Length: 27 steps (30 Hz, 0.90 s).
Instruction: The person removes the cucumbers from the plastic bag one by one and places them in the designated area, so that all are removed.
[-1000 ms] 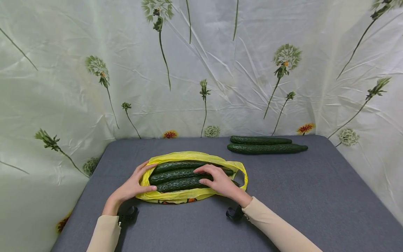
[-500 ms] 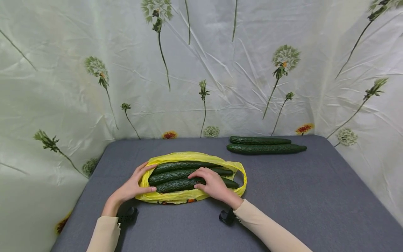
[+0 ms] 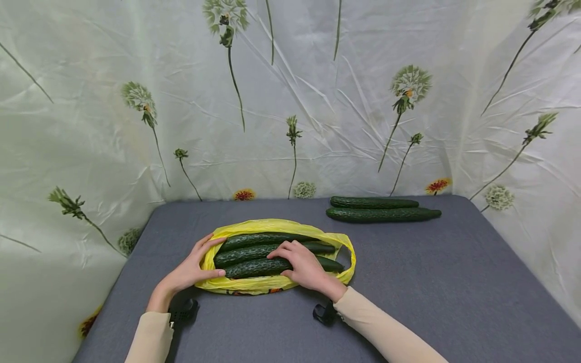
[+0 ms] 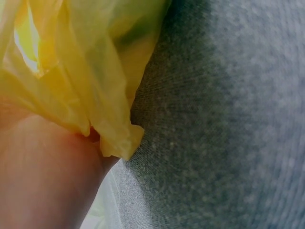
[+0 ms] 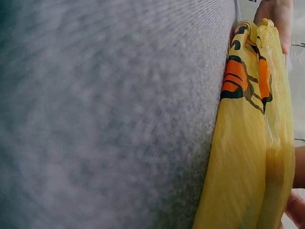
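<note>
On the table lies a yellow plastic bag [image 3: 218, 286], its mouth spread wide, with three cucumbers side by side in it: a far cucumber [image 3: 260, 239], a middle cucumber [image 3: 247, 255] and a near cucumber [image 3: 254, 268]. My left hand [image 3: 186, 271] holds the bag's left end, thumb and fingers spread across the opening. Yellow film [image 4: 107, 81] covers part of that hand in the left wrist view. My right hand [image 3: 306, 267] grips the near cucumber around its middle, thumb on the near side and fingers over the top. Its fingertips are hidden in the right wrist view.
Two more cucumbers lie at the table's back edge, a shorter one [image 3: 374, 202] behind a longer one [image 3: 383, 215]. The grey cloth-covered table [image 3: 431, 282] meets a flower-printed curtain [image 3: 272, 166] at the back.
My right hand has moved left and toward me, from over the middle and near cucumbers onto the near one. My left hand and the bag have stayed in place.
</note>
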Tool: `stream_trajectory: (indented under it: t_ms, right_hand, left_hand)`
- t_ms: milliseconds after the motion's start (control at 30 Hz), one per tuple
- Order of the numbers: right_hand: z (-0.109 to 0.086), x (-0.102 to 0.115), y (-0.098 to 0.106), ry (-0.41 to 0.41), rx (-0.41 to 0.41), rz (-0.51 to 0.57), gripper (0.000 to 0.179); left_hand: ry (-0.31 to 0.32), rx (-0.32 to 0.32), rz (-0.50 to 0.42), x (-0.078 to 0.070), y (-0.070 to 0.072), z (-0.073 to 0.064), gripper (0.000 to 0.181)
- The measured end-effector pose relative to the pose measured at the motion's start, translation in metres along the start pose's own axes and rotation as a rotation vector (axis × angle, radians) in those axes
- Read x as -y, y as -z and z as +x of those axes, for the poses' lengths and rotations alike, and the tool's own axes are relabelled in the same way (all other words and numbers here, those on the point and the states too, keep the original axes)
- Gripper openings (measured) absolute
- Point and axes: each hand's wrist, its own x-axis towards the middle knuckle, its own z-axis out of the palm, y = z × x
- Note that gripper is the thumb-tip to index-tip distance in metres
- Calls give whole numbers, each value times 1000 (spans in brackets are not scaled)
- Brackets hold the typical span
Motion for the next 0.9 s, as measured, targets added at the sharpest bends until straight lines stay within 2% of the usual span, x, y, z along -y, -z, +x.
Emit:
stream_trajectory:
  t_ms: [333, 633, 900]
  right_hand:
    - [1, 3, 0, 31, -67, -13, 41]
    - [2, 8, 4, 38, -73, -40, 38]
    - [6, 10, 8, 91, -104, -93, 36]
  left_hand:
    - [4, 6, 1, 0, 0, 0, 81]
    - [1, 7, -3, -1, 0, -1, 80]
    - [-4, 12, -2, 0, 0, -1, 80]
